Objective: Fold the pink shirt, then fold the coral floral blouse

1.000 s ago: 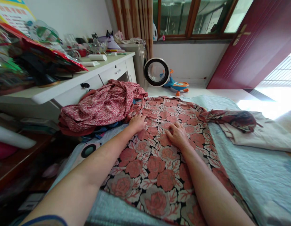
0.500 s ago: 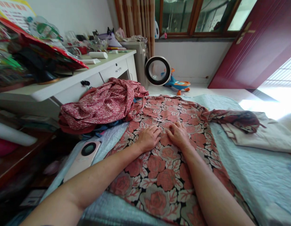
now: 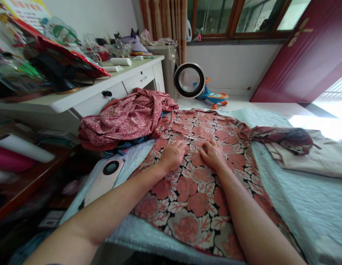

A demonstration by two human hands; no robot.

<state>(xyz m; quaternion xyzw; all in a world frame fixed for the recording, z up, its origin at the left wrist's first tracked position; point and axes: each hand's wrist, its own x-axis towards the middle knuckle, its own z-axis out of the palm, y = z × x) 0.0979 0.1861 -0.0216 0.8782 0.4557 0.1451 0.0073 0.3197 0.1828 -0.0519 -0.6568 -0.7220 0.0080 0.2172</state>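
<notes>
Left hand [image 3: 173, 155] now nearer, forearm cropped

Both bare forearms run off the bottom edge, and the palms of the left hand [image 3: 172, 154] and right hand [image 3: 214, 154] lie face down, hidden against the rose-patterned black and coral fabric [image 3: 195, 191]. The crumpled red speckled cloth [image 3: 126, 116] covers blue cloth beneath. Clutter on the white desk [image 3: 85, 94] is too jumbled to identify.

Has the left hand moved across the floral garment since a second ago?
Yes. The left hand slid from the floral garment's left edge, near the crumpled red cloth, inward toward the right hand, now lying flat close beside it.
</notes>
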